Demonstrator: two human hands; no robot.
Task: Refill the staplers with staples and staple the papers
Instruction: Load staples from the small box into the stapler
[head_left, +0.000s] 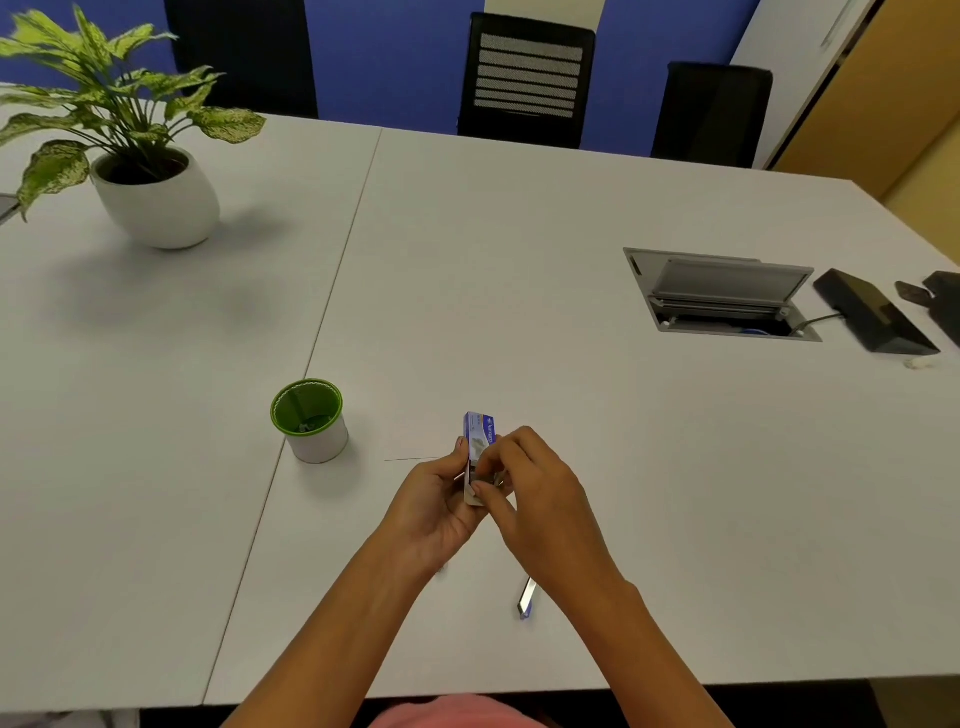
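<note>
**So, both hands on the staple box, stapler parked under the wrist**

Basically the staple box (480, 432) is up off the table (571, 234), held between both hands. It's a small blue and white carton standing on end. Its top pokes out above the fingers and its bottom end is tucked into the palm.

The left hand (439, 501) has it from the left side, fingers curled round the box with the thumb up along its edge. The right hand (537, 499) comes in from the right, with thumb and fingertips pinched down at the lower, opened end of the box. There's something greyish right at those fingertips, but I honestly can't tell if it's the inner tray or a strip of staples.

The stapler (526, 600) is lying on the table just under the right wrist, on the near side. Only a silvery bit with a blue tip shows, and the forearm covers the rest.

There's a faint thin line (410, 459) on the table just left of the left hand's fingertips. It could be the edge of a sheet of paper, white on white, so no idea really.

Other stuff:
- A white cup (314, 426) with a green rim sits off to the left of the left hand, a bit farther out.
- A potted plant (156, 202) is well beyond that, far left.
- An open cable hatch (722, 296) is set into the table well off to the right of the right hand and farther away, with a black box (872, 312) just past it.
</note>
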